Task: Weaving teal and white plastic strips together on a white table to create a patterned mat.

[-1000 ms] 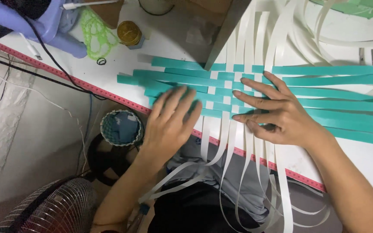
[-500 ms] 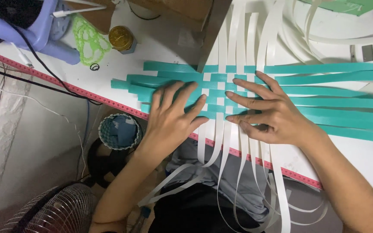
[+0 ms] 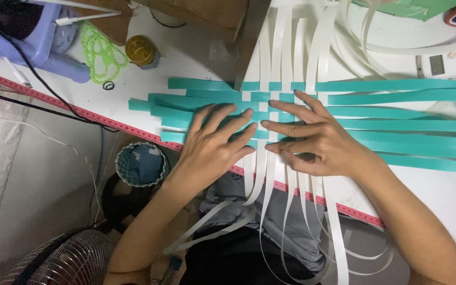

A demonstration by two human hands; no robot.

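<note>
Teal strips (image 3: 397,126) and white strips (image 3: 278,47) cross in a flat woven patch (image 3: 262,103) on a white table (image 3: 186,60). My left hand (image 3: 215,142) lies flat on the patch's left side, fingers spread and pressing the strips down. My right hand (image 3: 317,137) rests on the patch's right side, its fingertips pushing against the white strips at the middle. Neither hand grips anything. The white strips hang over the table's near edge onto my lap.
A red-edged table border (image 3: 133,129) runs along the near side. A gold-lidded jar (image 3: 141,50), a green mesh piece (image 3: 98,53) and a purple stool (image 3: 32,39) sit at far left. A remote control (image 3: 449,60) lies far right. A small woven basket (image 3: 142,163) and a fan (image 3: 64,261) stand below.
Both hands have slid slightly along the weave, fingers pressing the strips closer together. The view shifted a little.
</note>
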